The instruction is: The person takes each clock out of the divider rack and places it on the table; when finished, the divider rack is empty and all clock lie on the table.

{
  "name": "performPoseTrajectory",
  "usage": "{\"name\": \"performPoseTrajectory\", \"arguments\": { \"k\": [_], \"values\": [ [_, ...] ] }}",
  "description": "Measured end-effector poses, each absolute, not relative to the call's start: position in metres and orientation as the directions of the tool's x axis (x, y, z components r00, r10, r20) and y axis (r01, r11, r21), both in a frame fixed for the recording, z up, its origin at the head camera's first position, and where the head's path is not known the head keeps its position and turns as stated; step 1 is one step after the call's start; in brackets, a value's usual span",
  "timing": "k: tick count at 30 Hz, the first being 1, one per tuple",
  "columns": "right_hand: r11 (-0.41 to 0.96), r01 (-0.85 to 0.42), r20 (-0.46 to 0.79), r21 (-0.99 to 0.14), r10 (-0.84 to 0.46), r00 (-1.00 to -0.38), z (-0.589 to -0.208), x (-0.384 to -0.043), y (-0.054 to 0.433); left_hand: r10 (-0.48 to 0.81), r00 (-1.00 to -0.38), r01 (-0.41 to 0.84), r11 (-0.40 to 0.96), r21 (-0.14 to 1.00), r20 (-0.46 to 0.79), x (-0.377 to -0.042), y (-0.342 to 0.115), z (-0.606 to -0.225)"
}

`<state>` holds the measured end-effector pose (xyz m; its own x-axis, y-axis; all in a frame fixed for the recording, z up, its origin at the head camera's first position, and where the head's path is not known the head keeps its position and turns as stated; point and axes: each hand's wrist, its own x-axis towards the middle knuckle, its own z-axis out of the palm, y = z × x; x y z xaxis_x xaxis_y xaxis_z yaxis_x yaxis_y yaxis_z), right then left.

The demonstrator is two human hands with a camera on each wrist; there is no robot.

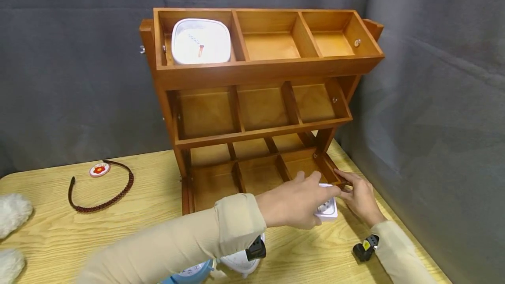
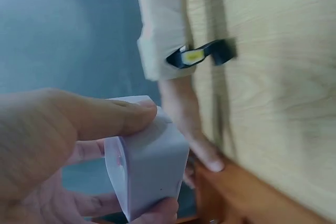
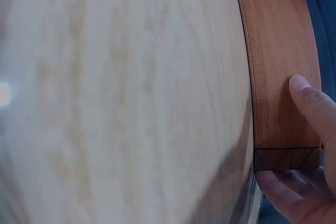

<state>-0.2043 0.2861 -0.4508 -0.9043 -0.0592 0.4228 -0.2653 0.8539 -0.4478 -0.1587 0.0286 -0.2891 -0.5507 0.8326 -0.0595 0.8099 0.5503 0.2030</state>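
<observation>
My left hand grips a small white square clock, held in front of the lower right end of a wooden three-tier shelf. In the left wrist view, the thumb lies along one side of the white clock with fingers on the other; its face is mostly turned away. My right hand holds the right front corner of the bottom tier. In the right wrist view, its thumb presses the front board and its fingers curl round the end.
A larger white square clock sits in the top left compartment. Below my left forearm, a blue clock and another white clock are partly hidden. At left lie a braided headband, a flower badge and white fluffy things.
</observation>
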Motion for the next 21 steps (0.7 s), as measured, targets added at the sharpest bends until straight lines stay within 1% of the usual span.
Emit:
{"name": "performPoseTrajectory", "arguments": {
  "k": [7, 12, 15, 21],
  "values": [
    [0.823, -0.223, 0.363, -0.522, -0.022, -0.932, -0.451, -0.202, 0.286, 0.843, -0.531, 0.823, 0.537, 0.187, -0.088, -0.153, 0.027, -0.32],
    [0.829, -0.217, 0.36, -0.516, -0.02, -0.933, -0.451, -0.202, 0.286, 0.816, -0.561, 0.777, 0.577, 0.252, -0.136, -0.151, 0.026, -0.342],
    [0.826, -0.219, 0.357, -0.519, -0.023, -0.934, -0.451, -0.202, 0.286, 0.808, -0.569, 0.761, 0.588, 0.273, -0.152, -0.15, 0.025, -0.354],
    [0.824, -0.223, 0.359, -0.521, -0.025, -0.933, -0.451, -0.203, 0.285, 0.779, -0.604, 0.738, 0.626, 0.253, -0.167, -0.153, 0.024, -0.371]
  ]
}}
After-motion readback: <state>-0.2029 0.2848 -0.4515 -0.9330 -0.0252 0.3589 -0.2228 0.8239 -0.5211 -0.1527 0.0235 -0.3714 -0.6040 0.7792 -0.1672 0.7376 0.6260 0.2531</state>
